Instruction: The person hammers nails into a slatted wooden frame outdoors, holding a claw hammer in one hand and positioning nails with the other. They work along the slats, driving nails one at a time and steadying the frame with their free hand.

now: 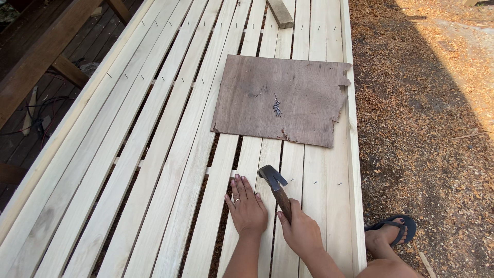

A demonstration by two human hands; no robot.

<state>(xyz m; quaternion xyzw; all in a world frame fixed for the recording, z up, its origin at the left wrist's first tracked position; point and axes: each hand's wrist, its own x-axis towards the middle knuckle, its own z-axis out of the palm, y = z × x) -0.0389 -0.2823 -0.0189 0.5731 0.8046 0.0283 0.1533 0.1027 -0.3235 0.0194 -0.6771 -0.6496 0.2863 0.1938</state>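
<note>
1. Fingers of the right hand (303, 234) wrap tight around the wooden handle of a claw hammer (276, 188), gripping low on the shaft, away from the head.
2. Fingers of the left hand (247, 206) lie flat and slightly spread, pressing on a pale wooden slat (247, 154) just beside the hammer head.
3. Hammer head hovers over the slats, claw pointing up and away; it looks head-heavy and rigid, so a hold near the handle's end should give the most swing.
4. Slats look light, stiff and smooth, easily dented.
5. Farther up, a dark plywood sheet (309, 98) lies across the slats with a small heap of nails (277, 107) on it: small, sharp, easy to scatter.
6. Sawdust-strewn ground (427, 128) and a sandalled foot (388, 234) lie to the right.
</note>
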